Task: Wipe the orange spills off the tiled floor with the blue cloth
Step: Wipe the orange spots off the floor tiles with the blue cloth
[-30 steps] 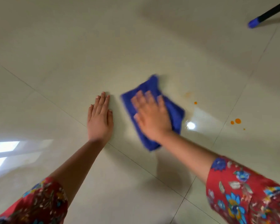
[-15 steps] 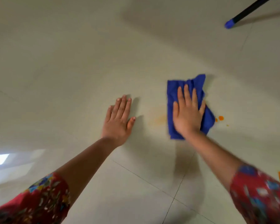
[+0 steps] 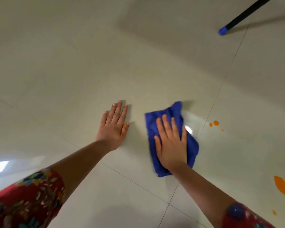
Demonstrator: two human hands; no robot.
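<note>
The blue cloth (image 3: pixel 169 116) lies crumpled on the glossy cream tiled floor (image 3: pixel 72 71). My right hand (image 3: pixel 170 143) presses flat on top of it, fingers spread, covering its middle. My left hand (image 3: pixel 113 127) rests palm down on the bare tile to the left of the cloth, holding nothing. A few small orange drops (image 3: pixel 215 123) sit on the tile to the right of the cloth, beyond a grout line. A larger orange spill (image 3: pixel 281 185) lies near the right edge, with a small spot (image 3: pixel 274 212) below it.
A black pole with a blue tip (image 3: pixel 222 31) slants in from the top right corner and touches the floor. Grout lines cross under my right forearm. A bright window reflection shows on the tiles at the lower left.
My right hand slid the cloth right over the faint orange smear, then back left. The smear is gone and a wet sheen lies beside the cloth. My left hand stayed planted.
</note>
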